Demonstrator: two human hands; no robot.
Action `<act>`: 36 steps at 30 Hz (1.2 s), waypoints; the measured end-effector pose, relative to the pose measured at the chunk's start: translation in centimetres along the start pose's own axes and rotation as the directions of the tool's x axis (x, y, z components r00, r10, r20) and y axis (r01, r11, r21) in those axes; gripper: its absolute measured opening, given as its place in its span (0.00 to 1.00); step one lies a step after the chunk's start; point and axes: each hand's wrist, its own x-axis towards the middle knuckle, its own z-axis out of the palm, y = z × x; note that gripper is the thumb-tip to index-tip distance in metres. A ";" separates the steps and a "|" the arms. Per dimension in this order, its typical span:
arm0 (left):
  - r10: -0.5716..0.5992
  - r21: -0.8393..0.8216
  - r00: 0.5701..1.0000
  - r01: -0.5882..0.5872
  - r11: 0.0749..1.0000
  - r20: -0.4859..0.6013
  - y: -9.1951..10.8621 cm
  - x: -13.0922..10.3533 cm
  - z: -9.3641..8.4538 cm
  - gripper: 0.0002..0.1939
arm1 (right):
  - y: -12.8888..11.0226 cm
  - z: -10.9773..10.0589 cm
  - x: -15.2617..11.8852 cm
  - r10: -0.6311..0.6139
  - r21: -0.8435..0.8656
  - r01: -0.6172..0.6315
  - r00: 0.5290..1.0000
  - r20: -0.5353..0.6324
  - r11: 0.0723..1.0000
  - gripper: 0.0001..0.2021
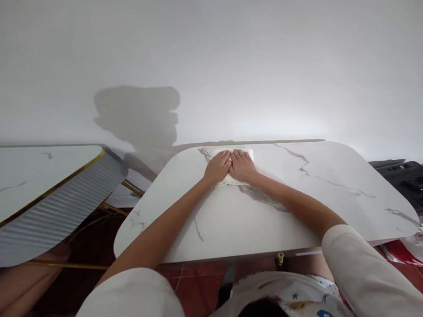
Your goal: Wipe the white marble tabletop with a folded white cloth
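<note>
A white cloth or tissue (230,180) lies flat near the far edge of the white marble-patterned table (218,229). My left hand (217,167) rests on its left part, palm down, with the fingers lying flat. Beside it my right hand (242,165) also presses flat on the cloth, its fingers pointing toward the wall. The two hands touch or nearly touch at the fingers and thumbs. Most of the cloth is hidden under them; its near edge and far right corner show.
A pale wall (263,56) rises right behind the table. At left stands another marble-patterned table (31,182) with gold trim and a ribbed side. A black appliance (411,186) sits at right, above a red and white plastic bag (415,249). Another person's bare limb (26,286) shows at lower left.
</note>
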 end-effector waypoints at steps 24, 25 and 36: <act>-0.272 -0.264 0.954 0.297 0.918 0.127 15.2 -15.3 -4.2 0.31 | -2.7 -5.1 -19.3 -0.232 0.023 0.233 0.971 -0.053 0.972 0.28; -0.269 -0.267 0.954 0.295 0.917 0.133 15.5 -14.8 -4.0 0.31 | -2.3 -5.3 -19.3 -0.224 0.021 0.225 0.974 -0.040 0.974 0.28; -0.181 -0.211 0.983 0.179 0.961 0.014 12.4 -5.4 0.1 0.25 | 3.4 -4.9 -11.5 -0.147 -0.034 0.148 0.989 0.032 0.988 0.27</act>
